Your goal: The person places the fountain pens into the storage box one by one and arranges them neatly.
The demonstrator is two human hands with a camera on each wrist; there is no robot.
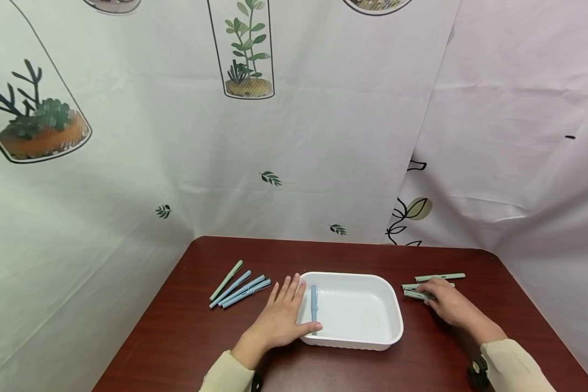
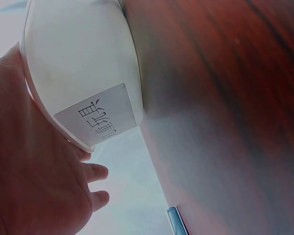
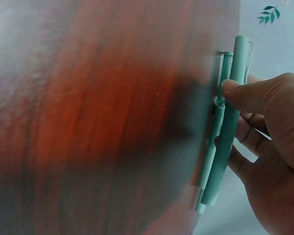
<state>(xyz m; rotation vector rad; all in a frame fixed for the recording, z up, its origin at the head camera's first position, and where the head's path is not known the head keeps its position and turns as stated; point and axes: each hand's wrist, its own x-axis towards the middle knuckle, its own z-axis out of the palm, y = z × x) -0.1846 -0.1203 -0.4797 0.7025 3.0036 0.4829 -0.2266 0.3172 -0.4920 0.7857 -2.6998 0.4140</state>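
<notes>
My left hand (image 1: 279, 321) rests with straight, spread fingers over the left rim of a white plastic tray (image 1: 345, 344). Inside the tray, near its left wall, lies one light blue pen (image 1: 314, 305). At the right, my right hand (image 1: 446, 305) pinches a green pen (image 3: 229, 127) between thumb and fingers, as the right wrist view shows. Close beside it lies a second green pen (image 3: 211, 147). A third green pen (image 1: 441, 277) lies just beyond the hand. The left wrist view shows the tray's outer wall (image 2: 83, 54) against my palm.
Left of the tray lie a green pen (image 1: 226, 280) and three blue pens (image 1: 234, 288), side by side at a slant. The dark red table (image 1: 176, 332) meets a hanging white printed cloth (image 1: 294, 136) at its back edge.
</notes>
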